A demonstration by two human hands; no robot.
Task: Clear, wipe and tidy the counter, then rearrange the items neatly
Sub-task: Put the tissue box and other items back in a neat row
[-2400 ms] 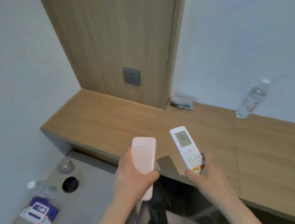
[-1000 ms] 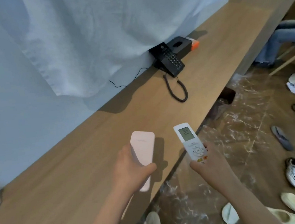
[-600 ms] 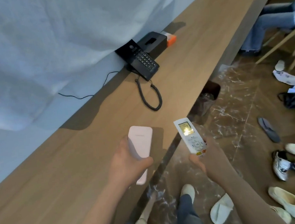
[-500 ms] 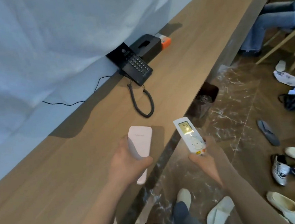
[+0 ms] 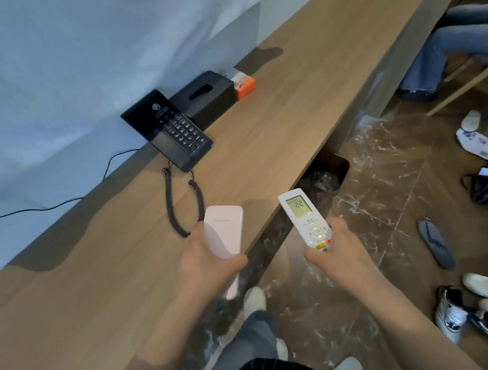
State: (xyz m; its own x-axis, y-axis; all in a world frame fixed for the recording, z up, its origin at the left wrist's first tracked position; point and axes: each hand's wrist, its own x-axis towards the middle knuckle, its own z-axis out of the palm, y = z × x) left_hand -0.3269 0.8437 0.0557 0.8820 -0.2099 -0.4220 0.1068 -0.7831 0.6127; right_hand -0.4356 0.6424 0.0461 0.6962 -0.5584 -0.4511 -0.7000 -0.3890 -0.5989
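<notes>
left hand, fingers clamped on the pink remote, is over the surface; right hand, clamped on the white remote, hangs past its edge.

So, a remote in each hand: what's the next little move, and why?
Probably set the pink remote, gripped by the left hand, down on the wooden counter beside the coiled cord of the black telephone: it hovers over the wood, while the white remote in the right hand hangs past the edge.

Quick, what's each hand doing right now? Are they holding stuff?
Left hand: closed, gripping a pale pink slim device.
Right hand: closed, holding a white air-conditioner remote, screen showing 22.
</notes>
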